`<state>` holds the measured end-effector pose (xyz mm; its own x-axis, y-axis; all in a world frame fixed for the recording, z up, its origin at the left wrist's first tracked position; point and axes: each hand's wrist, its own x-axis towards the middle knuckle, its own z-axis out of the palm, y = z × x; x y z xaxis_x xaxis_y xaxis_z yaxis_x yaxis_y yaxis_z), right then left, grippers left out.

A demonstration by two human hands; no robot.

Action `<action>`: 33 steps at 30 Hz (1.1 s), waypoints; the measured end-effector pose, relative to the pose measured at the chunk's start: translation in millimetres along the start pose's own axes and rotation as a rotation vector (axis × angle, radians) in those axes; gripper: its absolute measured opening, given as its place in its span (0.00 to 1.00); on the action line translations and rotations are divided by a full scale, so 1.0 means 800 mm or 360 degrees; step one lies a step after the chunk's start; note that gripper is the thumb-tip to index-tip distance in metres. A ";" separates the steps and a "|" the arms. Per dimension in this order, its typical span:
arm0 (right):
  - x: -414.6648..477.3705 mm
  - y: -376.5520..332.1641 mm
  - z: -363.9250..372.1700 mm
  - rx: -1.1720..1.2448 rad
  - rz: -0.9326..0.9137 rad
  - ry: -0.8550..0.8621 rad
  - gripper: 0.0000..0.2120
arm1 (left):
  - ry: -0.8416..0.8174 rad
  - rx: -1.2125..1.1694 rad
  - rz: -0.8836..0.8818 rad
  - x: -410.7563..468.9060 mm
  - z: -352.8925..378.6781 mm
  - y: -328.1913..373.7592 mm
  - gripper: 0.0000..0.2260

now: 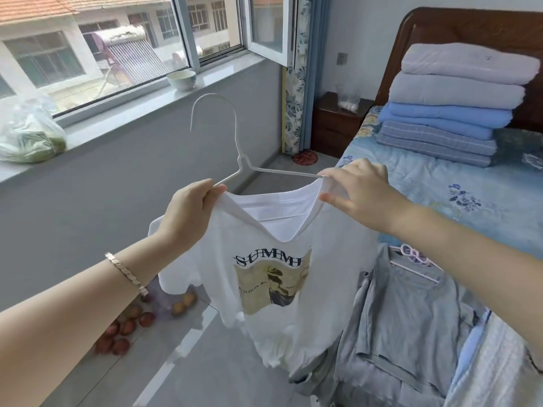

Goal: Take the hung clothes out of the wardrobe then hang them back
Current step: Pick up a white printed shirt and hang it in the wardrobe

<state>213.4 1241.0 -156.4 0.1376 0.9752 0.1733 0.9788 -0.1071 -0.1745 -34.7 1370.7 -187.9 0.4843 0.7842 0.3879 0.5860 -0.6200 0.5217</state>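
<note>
The shirt (264, 274) was white, thin cotton with a print on the chest. It hung slack in the air before me, over the floor beside the bed (470, 195), its hem loose and crumpled. I judged it light and quite limp: it would keep no shape of its own and would slide off smooth wire if tipped.

It hung on a white wire hanger (241, 162), hook upward. The hanger's two arms ran bare across the neck opening and met the cloth at either shoulder. The wire looked thin and springy, likely to bend under a hard squeeze.

My left grip (188, 207) was closed round the shirt's shoulder and the end of the hanger arm there. My right grip (361, 189) pinched the collar edge where the other arm met the cloth. Those seemed the right places to hold while settling it: at the shoulders, cloth and wire together, so neither could slip. For carrying, I reckoned the hook or the twisted neck below it would serve better, in one hand.

On the bed lay a grey top (411, 312) on a pink hanger (417, 265), and further up a stack of folded quilts (452, 104). A bowl (181, 79) stood on the windowsill (132, 111). The wardrobe was not in sight.
</note>
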 end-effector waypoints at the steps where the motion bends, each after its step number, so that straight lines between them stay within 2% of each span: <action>1: 0.004 -0.004 -0.003 0.0111 -0.0045 -0.0085 0.12 | -0.0009 0.0007 0.0032 0.000 -0.003 0.004 0.17; 3: 0.007 -0.016 -0.010 0.0411 -0.0178 -0.0200 0.15 | -0.0022 0.0025 0.0119 0.001 -0.014 0.010 0.17; 6: 0.009 -0.024 -0.009 0.0606 -0.0285 -0.0022 0.17 | -0.0090 -0.0017 0.0200 0.003 -0.034 0.006 0.13; 9: 0.010 -0.024 -0.009 0.0751 -0.0190 0.0151 0.18 | -0.0263 0.0153 0.0136 0.002 -0.054 -0.023 0.11; 11: 0.007 -0.019 -0.013 0.0875 -0.0124 0.0193 0.19 | -0.0262 0.0269 0.0037 -0.002 -0.068 -0.053 0.12; 15: 0.002 -0.015 -0.018 0.0976 -0.0082 0.0191 0.22 | -0.0186 0.0264 -0.0023 -0.016 -0.090 -0.083 0.14; 18: 0.000 -0.021 -0.020 0.0979 -0.0123 0.0231 0.19 | -0.0250 0.0143 -0.0068 -0.021 -0.103 -0.080 0.15; 21: -0.001 -0.029 -0.017 0.1030 -0.0155 0.0257 0.20 | -0.0087 0.0160 -0.0267 -0.018 -0.116 -0.076 0.18; 23: 0.001 -0.036 -0.012 0.1083 -0.0171 0.0167 0.20 | -0.0048 0.0502 -0.0485 -0.016 -0.121 -0.077 0.15; 25: 0.007 -0.046 -0.010 0.1115 -0.0179 0.0025 0.18 | -0.0240 0.0875 -0.0786 -0.021 -0.124 -0.073 0.13; 27: 0.013 -0.057 -0.009 0.1159 -0.0232 -0.0133 0.15 | -0.0454 0.1086 -0.1009 -0.036 -0.123 -0.066 0.12; 30: 0.021 -0.072 -0.011 0.1277 -0.0343 -0.0342 0.14 | -0.0531 0.1124 -0.1267 -0.070 -0.117 -0.048 0.09; 33: 0.023 -0.088 -0.015 0.1351 -0.0516 -0.0549 0.14 | -0.0428 0.1003 -0.1528 -0.115 -0.107 -0.016 0.08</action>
<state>149.2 1264.6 -129.5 -0.3038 0.9505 0.0658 0.5078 0.2199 -0.8330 -142.7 1308.4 -165.0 -0.2528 0.9522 -0.1713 0.9657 0.2593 0.0162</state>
